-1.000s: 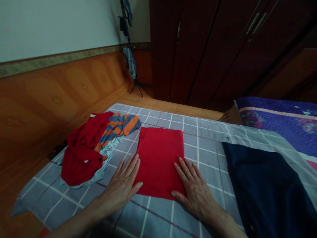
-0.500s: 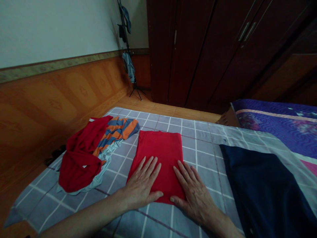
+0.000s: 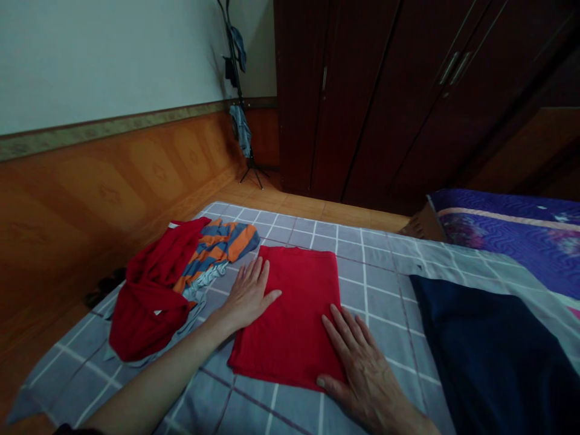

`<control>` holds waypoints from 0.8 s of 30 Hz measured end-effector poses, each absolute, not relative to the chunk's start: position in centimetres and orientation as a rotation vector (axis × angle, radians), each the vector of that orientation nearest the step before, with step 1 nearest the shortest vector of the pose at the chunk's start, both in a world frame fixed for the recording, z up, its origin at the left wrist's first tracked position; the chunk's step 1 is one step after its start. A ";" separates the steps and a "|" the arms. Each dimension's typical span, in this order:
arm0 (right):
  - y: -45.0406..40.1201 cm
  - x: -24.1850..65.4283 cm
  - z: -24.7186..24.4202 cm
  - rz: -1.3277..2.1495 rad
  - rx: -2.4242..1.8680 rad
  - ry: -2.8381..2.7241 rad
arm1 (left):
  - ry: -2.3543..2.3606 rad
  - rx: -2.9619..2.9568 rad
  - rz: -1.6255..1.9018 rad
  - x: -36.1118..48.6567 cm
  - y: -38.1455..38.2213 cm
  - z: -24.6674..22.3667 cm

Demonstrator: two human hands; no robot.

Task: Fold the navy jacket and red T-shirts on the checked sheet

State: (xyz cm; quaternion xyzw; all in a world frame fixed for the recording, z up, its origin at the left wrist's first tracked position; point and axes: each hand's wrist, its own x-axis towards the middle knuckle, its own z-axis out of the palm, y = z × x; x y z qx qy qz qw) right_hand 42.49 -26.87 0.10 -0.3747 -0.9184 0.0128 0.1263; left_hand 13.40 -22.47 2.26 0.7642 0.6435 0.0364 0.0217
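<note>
Now, the left hand [image 3: 249, 296] and right hand [image 3: 367, 377] both lie flat, grip released, on one folded red cloth [image 3: 290, 320].

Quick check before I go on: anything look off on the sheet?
The folded red cloth looks askew: its left edge flares outward toward the bottom. Beside it, red and striped clothes lie in a loose heap.

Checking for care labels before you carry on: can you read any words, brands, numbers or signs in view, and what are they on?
No readable text anywhere in view.
The folded red cloth shows none.
A small white patch, perhaps a tag, on the crumpled red garment is too small to read.
</note>
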 end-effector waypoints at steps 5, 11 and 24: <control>-26.8 42.6 0.0 0.016 -1.098 -2.676 | 2.086 2.245 0.118 12.7 -21.3 2.3; -26.8 42.6 -0.1 0.015 -1.076 -2.676 | 1.765 2.503 0.167 17.4 -22.7 4.2; -26.9 42.7 -0.4 0.075 -1.075 -2.656 | 1.484 2.411 -0.087 16.5 -29.1 4.4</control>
